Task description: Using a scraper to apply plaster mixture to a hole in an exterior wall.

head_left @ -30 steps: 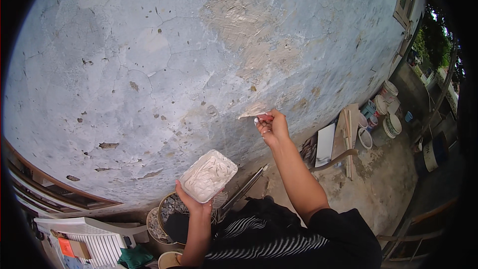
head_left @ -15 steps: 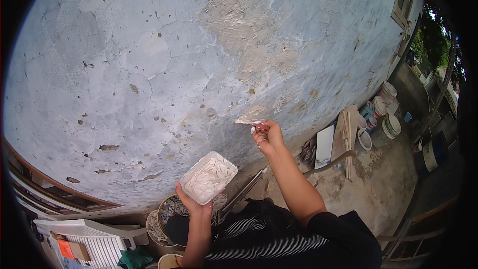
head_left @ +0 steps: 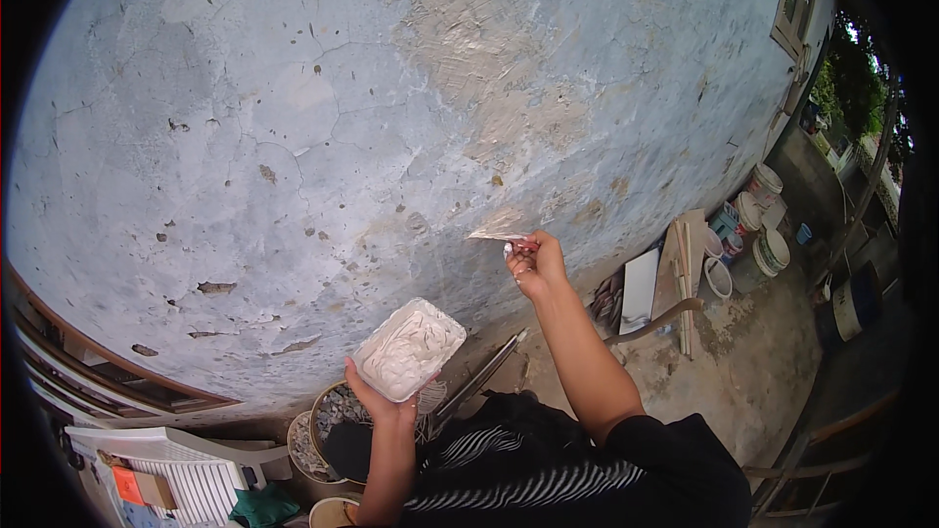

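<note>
My left hand (head_left: pixel 389 405) holds a shallow rectangular tub (head_left: pixel 409 350) from below, filled with whitish filler paste. A putty knife (head_left: pixel 501 236) smeared with paste is gripped in my right hand (head_left: pixel 537 262), its blade pointing left at the wall. Whether the blade touches the wall I cannot tell. White smears mark my right fingers. The pale blue wall (head_left: pixel 323 127) is cracked and pitted. A large beige filler patch (head_left: pixel 479 39) spreads over its upper middle, with a smaller fresh patch (head_left: pixel 506 219) just above the blade.
Along the wall's foot at right stand several buckets (head_left: pixel 771 252), a white board (head_left: pixel 640 289) and wooden strips (head_left: pixel 683 303). Below my left hand are round tubs of rubble (head_left: pixel 337 418). A white plastic chair (head_left: pixel 186 474) with a green cloth (head_left: pixel 264 506) stands at lower left.
My right hand and the putty knife have shifted slightly to the right, and the blade now looks narrower, turned more edge-on. The left hand and tub stay almost in place.
</note>
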`<state>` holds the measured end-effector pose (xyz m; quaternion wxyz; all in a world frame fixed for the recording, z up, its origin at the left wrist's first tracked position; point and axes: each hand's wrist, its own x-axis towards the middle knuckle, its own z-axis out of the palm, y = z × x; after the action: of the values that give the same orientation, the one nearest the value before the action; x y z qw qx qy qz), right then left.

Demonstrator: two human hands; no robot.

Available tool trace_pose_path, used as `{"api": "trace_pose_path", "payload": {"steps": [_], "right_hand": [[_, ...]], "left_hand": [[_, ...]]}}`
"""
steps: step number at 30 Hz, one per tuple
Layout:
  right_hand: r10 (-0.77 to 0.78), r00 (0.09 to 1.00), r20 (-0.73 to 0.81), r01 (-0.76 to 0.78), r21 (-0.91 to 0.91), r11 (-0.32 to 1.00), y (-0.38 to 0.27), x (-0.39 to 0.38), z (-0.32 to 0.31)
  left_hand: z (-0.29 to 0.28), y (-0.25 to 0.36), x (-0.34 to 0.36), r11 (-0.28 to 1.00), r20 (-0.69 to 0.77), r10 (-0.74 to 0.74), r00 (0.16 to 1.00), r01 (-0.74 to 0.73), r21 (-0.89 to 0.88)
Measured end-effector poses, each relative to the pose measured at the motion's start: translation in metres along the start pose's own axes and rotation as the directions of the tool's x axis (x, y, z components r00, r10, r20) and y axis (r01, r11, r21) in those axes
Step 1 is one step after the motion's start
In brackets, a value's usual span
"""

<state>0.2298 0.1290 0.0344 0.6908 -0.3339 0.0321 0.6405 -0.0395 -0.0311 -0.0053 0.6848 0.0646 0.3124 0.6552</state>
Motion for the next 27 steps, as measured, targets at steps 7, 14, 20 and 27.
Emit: {"api": "trace_pose_path", "payload": {"steps": [7, 14, 20, 27], "right_hand": [[-0.065, 0.998, -0.002, 0.065, 0.054, 0.996, 0.001, 0.004, 0.015], [0.033, 0.999, 0.013, -0.033, 0.016, 0.999, -0.013, 0.015, -0.010], [-0.011, 1.000, 0.003, 0.011, -0.032, 0.999, -0.011, -0.010, -0.017], [-0.053, 0.997, 0.064, 0.061, -0.131, 0.989, 0.003, -0.007, -0.006]], "left_hand": [[-0.005, -0.004, 0.003, 1.000, 0.028, -0.004, 1.000, 0.005, -0.014], [-0.005, -0.001, -0.003, 1.000, 0.013, 0.000, 1.000, 0.000, 0.001], [-0.017, 0.001, 0.002, 1.000, -0.023, 0.008, 1.000, -0.008, 0.003], [-0.004, -0.003, 0.001, 0.999, 0.006, -0.029, 1.000, 0.029, 0.027]]}}
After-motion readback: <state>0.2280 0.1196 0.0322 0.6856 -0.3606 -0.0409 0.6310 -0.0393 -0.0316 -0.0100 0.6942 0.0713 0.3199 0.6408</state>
